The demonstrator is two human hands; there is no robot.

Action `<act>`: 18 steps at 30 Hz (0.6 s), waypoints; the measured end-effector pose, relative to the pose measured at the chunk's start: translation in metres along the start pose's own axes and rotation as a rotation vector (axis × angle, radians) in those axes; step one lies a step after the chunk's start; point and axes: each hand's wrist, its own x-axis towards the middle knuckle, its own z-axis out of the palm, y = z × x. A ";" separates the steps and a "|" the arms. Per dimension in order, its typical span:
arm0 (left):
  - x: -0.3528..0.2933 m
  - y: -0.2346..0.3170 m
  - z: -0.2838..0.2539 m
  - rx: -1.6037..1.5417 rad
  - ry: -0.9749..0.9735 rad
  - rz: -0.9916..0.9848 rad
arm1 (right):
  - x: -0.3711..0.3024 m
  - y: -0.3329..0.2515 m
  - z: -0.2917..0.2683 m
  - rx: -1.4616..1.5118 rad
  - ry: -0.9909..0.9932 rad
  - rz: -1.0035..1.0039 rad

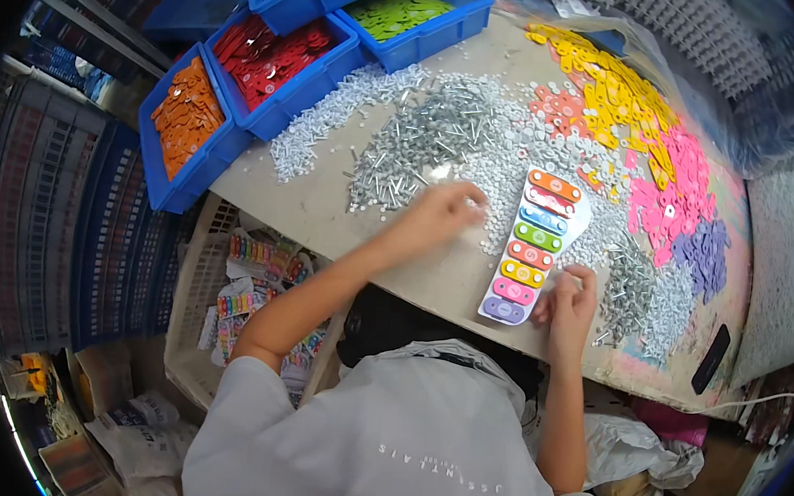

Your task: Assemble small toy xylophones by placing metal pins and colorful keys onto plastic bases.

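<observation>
A toy xylophone (522,250) lies on the table in front of me, its white base carrying a row of coloured bars with round white pieces at their ends. My left hand (445,213) is left of it, over small white round pieces (500,205); its fingers are pinched together and a little blurred, so what they hold cannot be made out. Close by the xylophone's lower right edge, my right hand (569,306) has its fingers curled; anything inside them is hidden. Silver metal pins (406,145) lie in a heap beyond my left hand.
Blue bins at the far left hold orange bars (188,114), red bars (267,57) and green bars (399,12). Yellow bars (623,98), pink bars (676,192) and purple bars (700,256) lie loose rightward. A crate (184,324) below holds finished-looking xylophones. A black phone-like object (711,359) sits near the edge.
</observation>
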 end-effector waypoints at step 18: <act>0.036 -0.073 -0.148 0.883 0.577 0.226 | -0.029 -0.015 -0.087 -0.749 0.756 -0.542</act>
